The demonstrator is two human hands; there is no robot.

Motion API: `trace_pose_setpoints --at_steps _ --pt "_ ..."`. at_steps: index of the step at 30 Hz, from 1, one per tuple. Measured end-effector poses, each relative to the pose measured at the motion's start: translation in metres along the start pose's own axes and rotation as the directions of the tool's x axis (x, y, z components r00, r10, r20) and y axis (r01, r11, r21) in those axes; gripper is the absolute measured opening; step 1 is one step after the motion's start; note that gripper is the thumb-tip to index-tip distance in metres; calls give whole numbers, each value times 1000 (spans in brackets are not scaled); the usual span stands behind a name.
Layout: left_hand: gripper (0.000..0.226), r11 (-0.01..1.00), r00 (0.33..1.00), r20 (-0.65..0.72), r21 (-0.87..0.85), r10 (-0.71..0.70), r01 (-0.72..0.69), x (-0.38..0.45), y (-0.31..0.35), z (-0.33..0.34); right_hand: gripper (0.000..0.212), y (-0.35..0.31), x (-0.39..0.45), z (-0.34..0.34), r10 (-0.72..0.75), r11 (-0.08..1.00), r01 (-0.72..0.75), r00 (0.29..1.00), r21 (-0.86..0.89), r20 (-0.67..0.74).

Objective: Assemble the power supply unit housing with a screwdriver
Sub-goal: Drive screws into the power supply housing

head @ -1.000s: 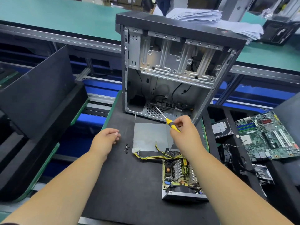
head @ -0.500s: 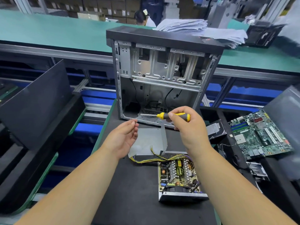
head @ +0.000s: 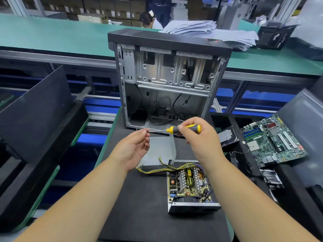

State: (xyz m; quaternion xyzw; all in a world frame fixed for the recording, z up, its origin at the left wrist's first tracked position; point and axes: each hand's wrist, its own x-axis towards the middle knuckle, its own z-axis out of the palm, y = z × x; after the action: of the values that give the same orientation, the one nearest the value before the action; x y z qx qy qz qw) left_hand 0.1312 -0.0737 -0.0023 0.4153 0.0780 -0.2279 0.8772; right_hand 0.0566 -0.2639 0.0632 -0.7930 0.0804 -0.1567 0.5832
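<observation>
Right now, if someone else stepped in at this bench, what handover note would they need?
Right hand grips the yellow-and-grey screwdriver, held level.
Left hand pinches at the shaft tip; whether a screw is there is too small to tell.
Open power supply unit lies on the black mat, circuit board exposed.
Its grey metal cover lies flat behind it, not fitted.
Done: nothing fastened.
Left: seat the cover, drive its screws.

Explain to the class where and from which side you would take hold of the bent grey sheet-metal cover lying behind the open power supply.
Probably the raised flange of the bent grey sheet-metal cover, along its right edge. The flat panel lies flush on the black mat, offering little to pinch, while that upturned side stands up. Come from above and right, clear of the yellow cables.
</observation>
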Motion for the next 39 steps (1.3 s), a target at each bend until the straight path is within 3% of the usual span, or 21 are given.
trace_pose_setpoints --at_steps 5,9,12,14,17,19,22,24,27,32,36,39 --pt "7 997 1000 -29 76 12 -9 -2 1 -2 9 0 -1 -3 10 998 -6 998 -63 65" --pt "11 937 996 0 339 89 -83 -3 5 -6 7 -2 1 -15 36 986 -9 987 -169 157" --pt "17 875 980 91 442 176 -198 -5 10 -2 10 -2 2 -29 41 960 20 977 -281 208" --pt "23 807 958 158 516 239 -286 -7 12 4 11 0 2 -37 67 914 38 968 -405 242" --pt "29 584 926 226 724 302 -367 -10 10 18 8 8 -4 -45 126 865 29 954 -501 273" --pt "27 489 916 233 788 326 -374 -13 5 28 9 14 -11 -50 136 849 31 952 -527 275" --pt "21 417 908 248 825 338 -381 -21 -5 41 15 25 -22 -62 133 868 24 951 -496 280" --pt "22 458 907 270 794 323 -399 -27 -15 48 14 35 -30 -69 164 912 -37 946 -409 281" --pt "38 517 944 191 798 268 -308 -37 -37 49 14 54 -41 -80 227 938 -153 948 -310 221" --pt "16 372 999 42 927 19 -46 -61 -85 23 13 82 -64 -95 325 912 -260 930 -317 172" --pt "15 332 996 66 942 -62 -42 -84 -110 13 17 95 -79 -99 371 903 -305 909 -302 192" --pt "20 290 999 46 956 -11 -41 -94 -120 14 19 104 -87 -102 370 910 -307 906 -280 208"
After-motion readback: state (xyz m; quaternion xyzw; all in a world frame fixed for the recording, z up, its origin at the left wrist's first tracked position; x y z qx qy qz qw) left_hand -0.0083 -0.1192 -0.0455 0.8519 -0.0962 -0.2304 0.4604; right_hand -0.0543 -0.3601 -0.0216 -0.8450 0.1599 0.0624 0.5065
